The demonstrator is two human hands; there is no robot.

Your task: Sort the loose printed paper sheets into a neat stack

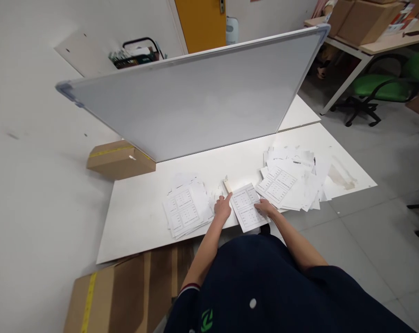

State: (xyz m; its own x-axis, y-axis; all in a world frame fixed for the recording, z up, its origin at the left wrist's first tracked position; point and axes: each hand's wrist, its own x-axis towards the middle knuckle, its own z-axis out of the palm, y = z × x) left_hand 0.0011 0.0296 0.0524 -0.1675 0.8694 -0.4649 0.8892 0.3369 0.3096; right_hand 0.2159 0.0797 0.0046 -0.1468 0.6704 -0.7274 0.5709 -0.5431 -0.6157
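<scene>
A printed sheet of paper point(245, 209), with boxed tables on it, is tilted over the table's front edge. My right hand point(265, 207) grips its right side, thumb on top and the other fingers hidden beneath. My left hand point(223, 207) is by the sheet's left edge, its index finger stretched out and the other fingers partly curled. That fingertip meets the near end of a small cream oblong object point(227, 186), perhaps a stapler, at the sheet's upper left corner. Loose printed papers point(185, 210) lie left of my left hand. A larger, untidy paper pile point(292, 180) spreads to the right.
A large whiteboard point(202, 101) stands along the back of the white table point(136, 217). One cardboard box point(115, 159) sits at the back left; another large box point(126, 296) is below the front edge. A green chair point(382, 88) and a desk point(385, 46) stand at right.
</scene>
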